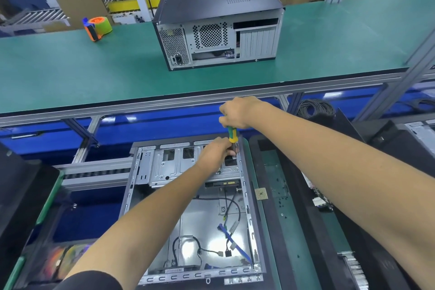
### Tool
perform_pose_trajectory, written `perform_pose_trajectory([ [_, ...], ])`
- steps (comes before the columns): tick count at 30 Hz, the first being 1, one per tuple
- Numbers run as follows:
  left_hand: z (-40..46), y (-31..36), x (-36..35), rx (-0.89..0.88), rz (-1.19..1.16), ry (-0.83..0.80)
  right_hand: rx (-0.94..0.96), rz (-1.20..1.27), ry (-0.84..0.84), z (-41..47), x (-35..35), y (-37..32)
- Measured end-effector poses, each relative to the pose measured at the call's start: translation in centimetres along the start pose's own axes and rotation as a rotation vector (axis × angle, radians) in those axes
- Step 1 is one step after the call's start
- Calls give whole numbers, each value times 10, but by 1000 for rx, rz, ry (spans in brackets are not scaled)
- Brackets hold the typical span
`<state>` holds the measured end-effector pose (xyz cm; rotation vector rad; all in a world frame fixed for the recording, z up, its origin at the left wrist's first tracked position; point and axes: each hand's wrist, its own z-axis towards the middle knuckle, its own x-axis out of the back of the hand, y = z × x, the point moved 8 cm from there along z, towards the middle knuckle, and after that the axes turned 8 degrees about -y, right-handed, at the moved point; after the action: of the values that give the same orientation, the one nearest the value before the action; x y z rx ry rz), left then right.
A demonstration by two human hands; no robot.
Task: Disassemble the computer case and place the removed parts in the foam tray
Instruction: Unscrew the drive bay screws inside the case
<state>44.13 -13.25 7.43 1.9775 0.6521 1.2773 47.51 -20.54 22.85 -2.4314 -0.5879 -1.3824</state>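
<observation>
Head view looks down into an open grey sheet-metal computer case [188, 207] lying on its side on the lower work surface, its cavity facing up so every fastener can be reached from above. The right hand [237, 113] is wrapped round the top of a green-and-yellow-handled screwdriver [232, 135], held nearly upright so the shaft drops straight toward the far right corner of the case. The left hand [217, 152] is curled low at the shaft, its fingertips pinching near the tip, probably to steady the bit on a screw; the screw itself is hidden beneath the fingers.

That corner belongs to a stamped, perforated metal drive cage [174, 167] with folded edges and punched slots, a slim black drive [222, 183] tucked just under it. My guess is a cage or drive screw is being worked loose. The case floor is bare, shiny plate with loose black cables [231, 205] and a flat blue ribbon cable [233, 241] lying slack across it, their connectors apparently unplugged.

Just beside the case on the right sits a dark, matte foam tray [289, 219] with a shallow green-lined recess, where small dark specks lie scattered; they may be screws, though they are too small to tell.

On the green-matted upper surface [70, 73] stands a second, closed black computer case [216, 23], and well to its left an orange tape dispenser [97, 27].
</observation>
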Motion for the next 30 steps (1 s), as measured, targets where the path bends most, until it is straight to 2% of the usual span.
perform_pose_trajectory([
  [3, -2, 5, 0, -28, -123, 49, 7, -51, -65, 0, -1, -11],
  [8, -4, 4, -1, -49, 122, 31, 14, -111, -139, 4, -1, -20],
  [11, -3, 6, 0, -133, 119, 43, 30, -66, -187, 6, -2, -18],
  [15, -4, 8, 2, -215, 151, 57, 48, -55, -168, 12, -4, -16],
  [18, -6, 5, 2, -205, 130, 85, 75, -50, -170, 16, -5, -15],
  [23, -8, 11, 1, -260, 151, 93, 271, 13, -196, 6, -6, -23],
  [26, -8, 13, 2, -296, 155, 96, 279, 31, -182, 4, -8, -22],
  [28, -8, 12, 1, -293, 164, 93, 184, -102, -146, 6, -9, -17],
  [30, -5, 6, 2, -264, 153, 80, 86, -383, -39, 7, -6, -17],
])
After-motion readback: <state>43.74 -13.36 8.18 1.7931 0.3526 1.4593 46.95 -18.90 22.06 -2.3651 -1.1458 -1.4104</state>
